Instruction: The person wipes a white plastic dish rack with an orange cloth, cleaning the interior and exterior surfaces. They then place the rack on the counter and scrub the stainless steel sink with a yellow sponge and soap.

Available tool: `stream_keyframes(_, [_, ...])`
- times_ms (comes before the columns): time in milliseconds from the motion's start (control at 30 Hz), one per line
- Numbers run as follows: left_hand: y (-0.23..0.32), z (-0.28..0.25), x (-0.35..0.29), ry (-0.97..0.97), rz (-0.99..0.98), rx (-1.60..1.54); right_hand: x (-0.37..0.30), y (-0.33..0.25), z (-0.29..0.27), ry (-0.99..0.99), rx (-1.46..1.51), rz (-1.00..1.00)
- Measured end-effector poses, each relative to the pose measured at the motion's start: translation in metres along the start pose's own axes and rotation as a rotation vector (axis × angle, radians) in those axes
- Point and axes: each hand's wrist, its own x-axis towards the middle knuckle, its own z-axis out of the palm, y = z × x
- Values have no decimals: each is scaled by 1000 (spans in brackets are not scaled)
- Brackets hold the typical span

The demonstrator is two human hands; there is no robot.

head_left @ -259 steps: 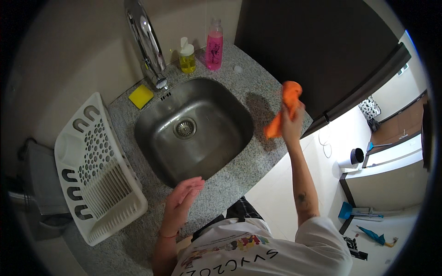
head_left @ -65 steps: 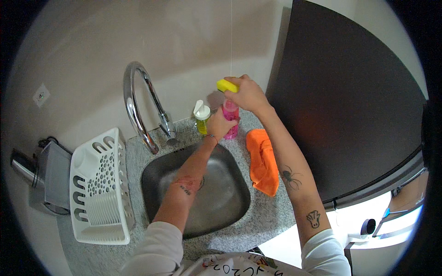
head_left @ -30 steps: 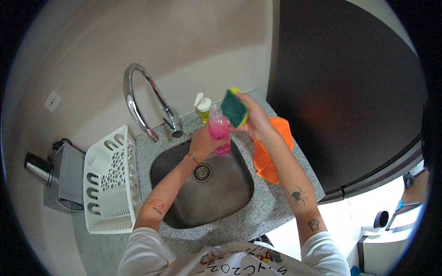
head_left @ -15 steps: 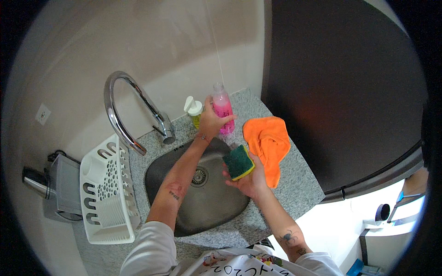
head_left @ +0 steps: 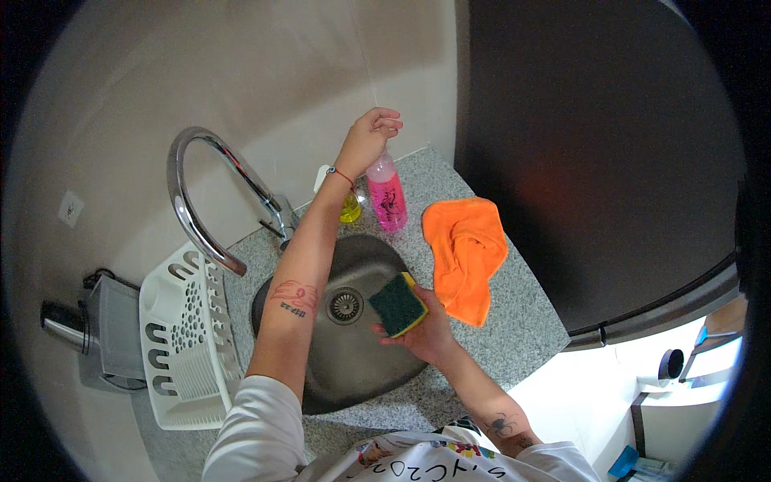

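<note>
My left hand (head_left: 372, 138) is raised at the top of a clear bottle of pink liquid (head_left: 388, 201), its fingers apart and loosely bent. It covers the bottle's mouth, and whether it touches the bottle I cannot make out. The bottle stands upright on the counter behind the sink. In my right hand (head_left: 427, 331) lies a green and yellow sponge (head_left: 397, 305), green side up, held over the right part of the sink (head_left: 353, 369). Partly hidden by my left wrist, a pump bottle of yellow liquid (head_left: 350, 210) stands beside the pink one.
A crumpled orange cloth (head_left: 466, 257) lies on the granite counter (head_left: 522, 321) right of the sink. The chrome faucet (head_left: 183, 193) arches at the left. Farther left are a white dish rack (head_left: 189, 345) and a grey box-shaped appliance (head_left: 119, 325). A dark panel (head_left: 594, 161) rises at the right.
My left hand has let go of the pink bottle's body and risen to its top. My right hand has brought the sponge left and a little nearer to me.
</note>
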Motion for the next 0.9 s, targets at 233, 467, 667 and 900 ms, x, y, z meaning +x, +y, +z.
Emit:
stream_keyframes(233, [13,-12,-4,152,-61,270,2,8,-16,25,-22,17])
stream_keyframes(467, [6,-58,-148,1181,296,1193,-19,5,-17,-38,110,39])
stream_keyframes(667, [-34,-122,-201,761,-241,419,1,15,-31,138,-109,-43])
stream_keyframes(900, [-47,-119,-218,716,-180,239,20,19,-22,207,-498,56])
